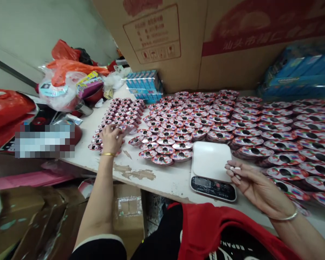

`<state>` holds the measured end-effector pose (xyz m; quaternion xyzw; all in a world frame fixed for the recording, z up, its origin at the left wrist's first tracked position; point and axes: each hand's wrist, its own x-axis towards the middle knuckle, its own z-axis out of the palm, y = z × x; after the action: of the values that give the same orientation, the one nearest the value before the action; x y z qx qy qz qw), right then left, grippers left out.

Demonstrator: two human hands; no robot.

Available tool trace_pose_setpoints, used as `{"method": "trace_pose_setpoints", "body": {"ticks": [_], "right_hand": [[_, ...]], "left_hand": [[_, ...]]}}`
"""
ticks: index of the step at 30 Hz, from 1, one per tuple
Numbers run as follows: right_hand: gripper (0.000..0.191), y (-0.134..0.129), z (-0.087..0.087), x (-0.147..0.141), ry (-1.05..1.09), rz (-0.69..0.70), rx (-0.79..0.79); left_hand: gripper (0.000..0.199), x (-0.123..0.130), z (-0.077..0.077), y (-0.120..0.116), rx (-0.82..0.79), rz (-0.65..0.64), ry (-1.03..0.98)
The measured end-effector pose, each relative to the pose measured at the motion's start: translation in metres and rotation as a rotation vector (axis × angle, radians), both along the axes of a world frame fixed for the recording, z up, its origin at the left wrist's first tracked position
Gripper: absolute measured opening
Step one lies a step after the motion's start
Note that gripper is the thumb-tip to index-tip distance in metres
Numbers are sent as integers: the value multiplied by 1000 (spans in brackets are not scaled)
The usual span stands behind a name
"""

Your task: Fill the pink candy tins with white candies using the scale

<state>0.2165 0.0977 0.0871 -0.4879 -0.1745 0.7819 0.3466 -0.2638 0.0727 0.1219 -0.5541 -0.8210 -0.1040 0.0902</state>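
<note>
Right now, the right hand [260, 188] is pinching a small white piece [235, 168] between its fingertips, with the fingers drawn together and pointing leftward. The piece's long axis is lying roughly level, aimed at a white digital kitchen scale [210, 160] just beyond the fingertips. That hand is the nearer one to the scale, and its wrist is raised above the table. Farther left, the left hand [111, 139] is resting on round foil-lidded cups [165, 150] with its fingers spread apart, gripping none that can be seen. Rows of cups are covering the worn white tabletop [162, 184] on both sides of the scale, while shrink-wrapped blue packs [144, 85] are sitting beyond the hands against a cardboard carton [162, 36].
</note>
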Motion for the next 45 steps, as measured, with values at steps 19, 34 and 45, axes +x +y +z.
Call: {"method": "trace_pose_setpoints", "body": {"ticks": [19,34,45], "right_hand": [[29,-22,-2,32,-83,66,195],[20,36,36,-1,-437,389,656],[11,49,19,-19,-784,507,1036]], "left_hand": [[41,286,-45,45,-56,-959,-360],[16,215,-101,-82,160,-571,-494],[16,213,-143,-96,145,-478,-447]]}}
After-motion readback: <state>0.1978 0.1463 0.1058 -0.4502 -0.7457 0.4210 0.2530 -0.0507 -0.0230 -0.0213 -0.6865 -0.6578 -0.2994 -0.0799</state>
